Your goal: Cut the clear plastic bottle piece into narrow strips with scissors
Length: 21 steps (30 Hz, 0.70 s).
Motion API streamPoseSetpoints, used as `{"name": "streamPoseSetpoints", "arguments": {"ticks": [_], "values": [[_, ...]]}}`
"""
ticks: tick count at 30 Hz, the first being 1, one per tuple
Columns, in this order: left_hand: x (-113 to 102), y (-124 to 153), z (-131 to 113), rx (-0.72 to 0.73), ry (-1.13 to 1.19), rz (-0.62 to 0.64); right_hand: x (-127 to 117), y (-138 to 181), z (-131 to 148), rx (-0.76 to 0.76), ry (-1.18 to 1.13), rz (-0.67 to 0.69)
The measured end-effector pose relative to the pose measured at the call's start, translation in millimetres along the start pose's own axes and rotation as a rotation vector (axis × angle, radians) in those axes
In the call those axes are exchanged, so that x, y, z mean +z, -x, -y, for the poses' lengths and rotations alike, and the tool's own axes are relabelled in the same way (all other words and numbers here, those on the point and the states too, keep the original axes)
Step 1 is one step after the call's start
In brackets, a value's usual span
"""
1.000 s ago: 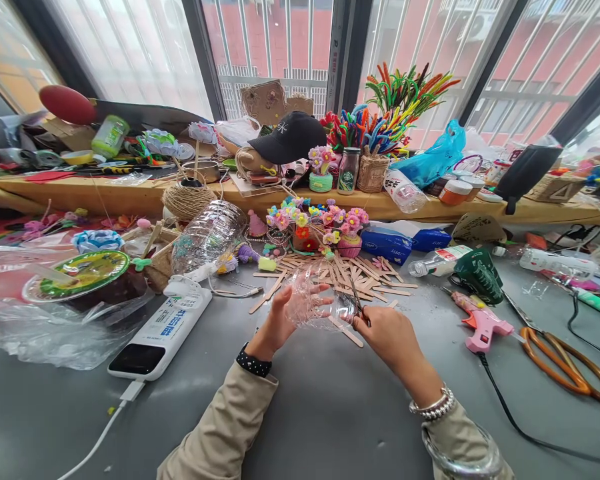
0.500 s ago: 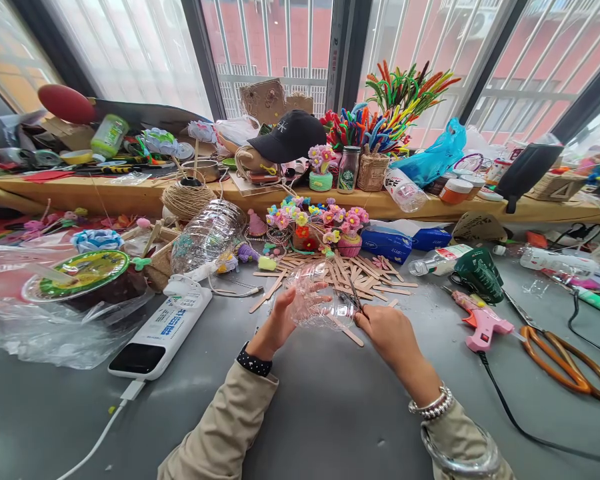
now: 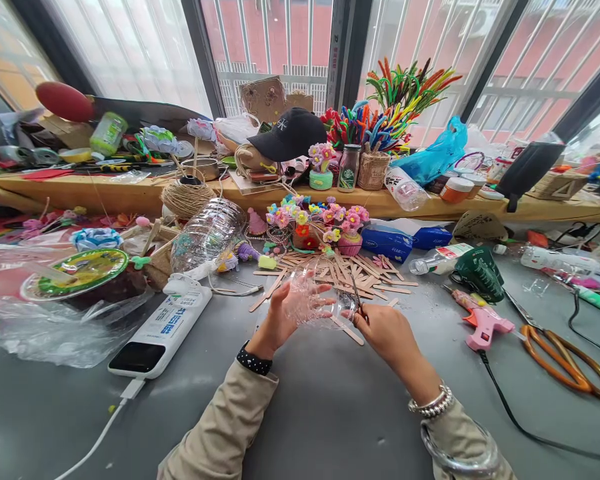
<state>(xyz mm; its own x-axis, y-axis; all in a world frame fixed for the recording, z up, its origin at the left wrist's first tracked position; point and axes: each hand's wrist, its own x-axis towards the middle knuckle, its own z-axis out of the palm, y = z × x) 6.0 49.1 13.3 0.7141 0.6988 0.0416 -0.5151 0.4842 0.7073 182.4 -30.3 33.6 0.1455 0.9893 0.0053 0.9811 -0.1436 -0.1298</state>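
Observation:
My left hand supports a clear plastic bottle piece, its fingers spread and visible through the see-through wall. My right hand grips small scissors, blades pointing up and away at the right edge of the plastic. Whether the blades are closed on the plastic is hard to make out. Behind and below the plastic, wooden craft sticks lie in a loose heap on the grey table.
A white power bank with a cable lies left, beside a round lidded tub. To the right are a pink glue gun with its cord and large orange-handled scissors. Fuzzy flower pots and blue tissue packs stand behind.
The plastic piece has turned slightly in my left hand. The small scissors' blades have shifted a little at its right edge; both hands stay in nearly the same place.

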Motion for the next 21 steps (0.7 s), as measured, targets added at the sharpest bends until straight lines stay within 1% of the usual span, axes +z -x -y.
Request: {"name": "streamPoseSetpoints", "arguments": {"ticks": [4,8,16,21], "values": [[1,0,0,0.011,-0.002,0.003,0,0,-5,-0.014,0.010,-0.003],[3,0,0,0.019,-0.032,-0.025,-1,-1,-6,-0.019,0.030,0.011],[4,1,0,0.022,-0.021,-0.050,-4,-1,1,0.012,0.033,0.038],[2,0,1,0.028,-0.009,-0.053,-1,-1,4,0.038,0.031,0.049]]}}
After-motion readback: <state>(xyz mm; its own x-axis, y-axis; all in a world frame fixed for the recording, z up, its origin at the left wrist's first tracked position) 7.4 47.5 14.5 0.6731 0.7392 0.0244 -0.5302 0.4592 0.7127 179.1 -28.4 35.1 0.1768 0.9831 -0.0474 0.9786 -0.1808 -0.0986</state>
